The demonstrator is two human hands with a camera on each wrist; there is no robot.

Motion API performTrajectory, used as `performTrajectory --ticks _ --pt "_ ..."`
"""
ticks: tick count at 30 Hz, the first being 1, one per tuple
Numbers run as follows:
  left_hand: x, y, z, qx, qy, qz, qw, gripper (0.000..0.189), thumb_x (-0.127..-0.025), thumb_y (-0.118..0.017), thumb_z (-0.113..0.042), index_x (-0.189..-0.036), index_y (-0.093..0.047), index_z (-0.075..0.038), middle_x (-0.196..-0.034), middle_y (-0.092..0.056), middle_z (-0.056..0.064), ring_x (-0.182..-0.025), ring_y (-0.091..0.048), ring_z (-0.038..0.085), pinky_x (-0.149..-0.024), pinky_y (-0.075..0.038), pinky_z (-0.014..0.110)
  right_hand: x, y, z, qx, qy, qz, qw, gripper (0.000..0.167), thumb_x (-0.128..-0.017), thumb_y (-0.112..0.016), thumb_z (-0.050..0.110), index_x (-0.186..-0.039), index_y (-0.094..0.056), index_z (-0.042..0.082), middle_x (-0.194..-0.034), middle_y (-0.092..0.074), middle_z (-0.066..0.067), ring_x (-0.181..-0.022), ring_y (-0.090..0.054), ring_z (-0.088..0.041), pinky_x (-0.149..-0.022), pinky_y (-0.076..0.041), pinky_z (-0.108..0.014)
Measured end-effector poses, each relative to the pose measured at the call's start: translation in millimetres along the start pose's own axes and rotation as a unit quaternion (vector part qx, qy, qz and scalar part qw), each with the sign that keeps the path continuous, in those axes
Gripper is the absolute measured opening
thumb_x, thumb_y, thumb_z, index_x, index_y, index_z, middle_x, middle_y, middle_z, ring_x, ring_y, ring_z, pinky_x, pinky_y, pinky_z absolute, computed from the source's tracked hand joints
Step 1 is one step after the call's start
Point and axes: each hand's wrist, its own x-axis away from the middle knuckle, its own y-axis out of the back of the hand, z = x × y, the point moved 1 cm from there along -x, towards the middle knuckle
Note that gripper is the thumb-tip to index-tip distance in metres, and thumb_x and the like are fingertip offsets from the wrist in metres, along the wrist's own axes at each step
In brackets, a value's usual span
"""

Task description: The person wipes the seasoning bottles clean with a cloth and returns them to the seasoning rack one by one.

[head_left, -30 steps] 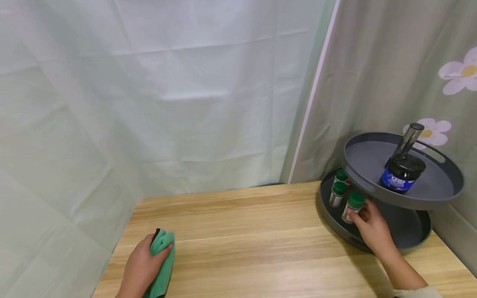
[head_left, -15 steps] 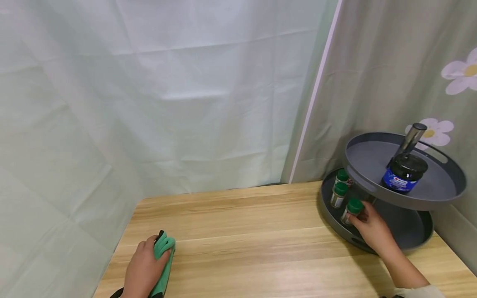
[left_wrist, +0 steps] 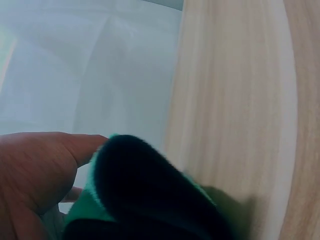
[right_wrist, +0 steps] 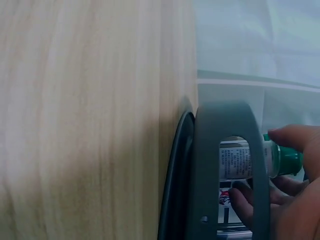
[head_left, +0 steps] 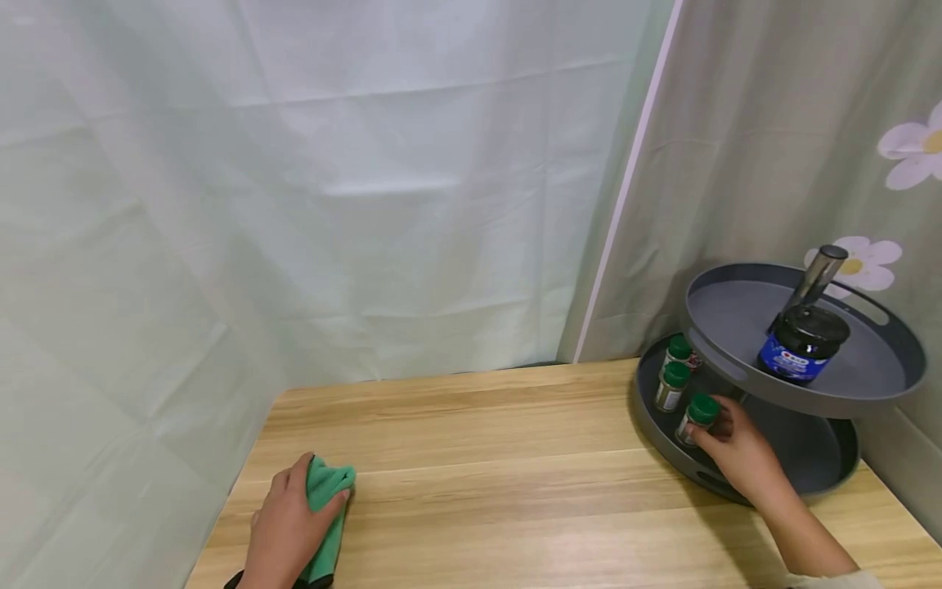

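My left hand [head_left: 289, 523] grips a folded green cloth [head_left: 328, 511] with a dark edge, over the left part of the wooden table; in the left wrist view the cloth's dark side [left_wrist: 145, 185] faces the camera. At the right, my right hand [head_left: 742, 454] holds a green-lidded spice jar [head_left: 699, 415] between thumb and fingers. That jar is upright on the lower tier of a grey two-tier tray [head_left: 666, 446]. In the right wrist view, the tray's handle opening shows the jar's printed label [right_wrist: 236, 161]; its green lid [right_wrist: 289, 161] is beside my fingers.
More green-lidded jars [head_left: 671, 388] stand behind on the lower tier. The upper tier [head_left: 724, 307] overhangs my right hand and carries a dark jar with a blue label [head_left: 795, 356] beside the post [head_left: 820, 274]. Curtains [head_left: 441, 204] hang behind the wooden table [head_left: 500, 491].
The spice jar in my right hand has come down a little onto the lower tier. My left hand has shifted slightly with the cloth, its fingers now spread further over it.
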Motion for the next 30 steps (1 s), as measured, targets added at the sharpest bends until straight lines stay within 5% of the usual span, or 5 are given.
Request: performTrajectory --ticks 2,9,14,21,30 --pt "1.5 1.2 -2.1 0.001 0.001 0.003 1.0000 0.097 -0.090 -0.067 -0.059 -0.156 -0.026 0.000 -0.147 -0.035 0.038 -0.127 -0.046 0.057 -0.091 -0.040 0.073 2.2 2 1 -0.012 -0.006 -0.015 0.9998 0.071 -0.098 -0.067 0.031 -0.145 -0.035 -0.010 -0.129 -0.055 -0.037 -0.110 -0.061 -0.044 -0.068 -0.043 -0.007" --pt "8.0 3.1 -8.6 0.031 -0.005 -0.017 0.9993 0.084 -0.097 -0.060 -0.052 -0.154 -0.031 0.003 -0.150 -0.033 0.036 -0.134 -0.041 0.056 -0.103 -0.036 0.074 16.5 8 5 -0.056 -0.005 -0.104 0.9930 0.058 -0.098 -0.067 0.029 -0.138 -0.045 -0.008 -0.121 -0.062 -0.016 -0.088 -0.044 0.024 -0.070 -0.040 0.001" --pt "13.4 -1.3 -15.9 0.064 -0.031 -0.049 0.9963 0.066 -0.100 -0.060 -0.039 -0.148 -0.041 0.003 -0.145 -0.044 0.034 -0.130 -0.047 0.055 -0.103 -0.041 0.068 29.8 4 14 -0.065 0.019 -0.139 0.9880 0.031 -0.101 -0.063 0.024 -0.122 -0.059 0.001 -0.096 -0.060 0.020 -0.082 -0.053 0.016 -0.069 -0.044 -0.005" --pt "21.9 -14.3 -45.4 0.081 -0.074 -0.068 0.9916 0.056 -0.100 -0.062 -0.033 -0.145 -0.049 -0.002 -0.142 -0.054 0.027 -0.129 -0.052 0.049 -0.102 -0.044 0.064 38.8 -21 34 -0.050 0.121 -0.074 0.9886 0.020 -0.101 -0.063 0.018 -0.119 -0.067 0.010 -0.108 -0.071 -0.003 -0.093 -0.062 0.009 -0.078 -0.046 -0.006" --pt "21.6 -23.3 -93.5 0.091 -0.174 -0.095 0.9760 0.048 -0.099 -0.064 -0.042 -0.138 -0.061 -0.014 -0.147 -0.055 0.014 -0.148 -0.034 0.044 -0.109 -0.030 0.073 36.3 -50 64 0.030 0.198 0.005 0.9796 0.037 -0.100 -0.065 0.026 -0.137 -0.060 0.028 -0.137 -0.061 0.005 -0.124 -0.060 -0.014 -0.097 -0.052 -0.029"
